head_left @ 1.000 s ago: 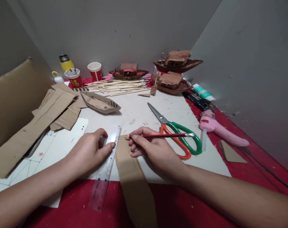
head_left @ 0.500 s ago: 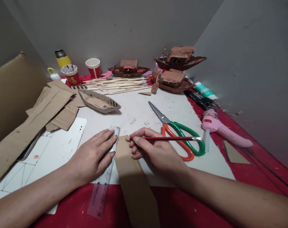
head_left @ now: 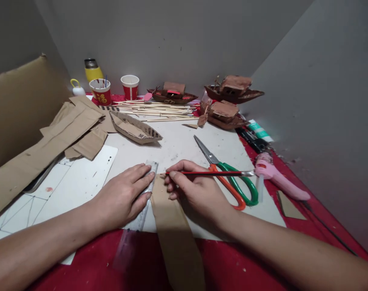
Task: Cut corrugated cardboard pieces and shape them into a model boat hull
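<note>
Two cups (head_left: 100, 96) (one w/ blue stick (head_left: 106, 81)), R hand (head_left: 197, 192) w/ pencil (head_left: 217, 173)

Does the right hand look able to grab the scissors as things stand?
Probably not straight away: the right hand holds the pencil, which crosses in front of the handles of the scissors in this view. They lie close by, though.

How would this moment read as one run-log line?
Left hand: on clear ruler | Right hand: holds pencil, tip at far end of cardboard strip | Scissors: lying on white sheet
</note>
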`<state>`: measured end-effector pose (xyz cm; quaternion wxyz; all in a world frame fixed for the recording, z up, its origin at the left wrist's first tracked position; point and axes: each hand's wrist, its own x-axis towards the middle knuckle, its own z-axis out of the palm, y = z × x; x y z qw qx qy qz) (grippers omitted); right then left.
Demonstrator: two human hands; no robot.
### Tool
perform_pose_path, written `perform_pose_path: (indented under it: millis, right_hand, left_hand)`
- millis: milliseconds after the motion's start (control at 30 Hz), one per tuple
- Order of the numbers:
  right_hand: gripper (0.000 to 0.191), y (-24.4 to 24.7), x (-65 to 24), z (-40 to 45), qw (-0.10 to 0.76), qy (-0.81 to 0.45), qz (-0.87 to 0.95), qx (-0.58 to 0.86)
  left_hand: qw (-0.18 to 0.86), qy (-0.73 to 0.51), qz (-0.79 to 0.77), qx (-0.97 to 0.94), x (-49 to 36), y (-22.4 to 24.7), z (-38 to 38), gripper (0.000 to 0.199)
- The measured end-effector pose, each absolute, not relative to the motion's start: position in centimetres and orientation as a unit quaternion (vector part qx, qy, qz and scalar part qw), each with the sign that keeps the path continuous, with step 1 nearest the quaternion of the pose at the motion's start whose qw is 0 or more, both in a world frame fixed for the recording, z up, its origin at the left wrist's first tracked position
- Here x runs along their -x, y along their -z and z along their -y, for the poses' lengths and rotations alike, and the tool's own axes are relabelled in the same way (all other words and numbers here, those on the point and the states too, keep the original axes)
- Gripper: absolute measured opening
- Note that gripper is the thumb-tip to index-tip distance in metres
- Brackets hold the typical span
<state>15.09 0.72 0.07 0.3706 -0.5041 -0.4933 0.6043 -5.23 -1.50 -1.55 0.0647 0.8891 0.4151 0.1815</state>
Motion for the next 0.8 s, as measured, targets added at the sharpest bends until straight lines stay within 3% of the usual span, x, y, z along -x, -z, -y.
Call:
perform_pose_path:
  millis: [800]
  right_hand:
    - [0.021, 0.29, -14.90, -0.87, 0.370, -0.603, 0.485, 0.514]
  left_hand:
    - [0.061, -0.170, -0.414, -0.892, 4.96, 1.28, 1.55, 0.044]
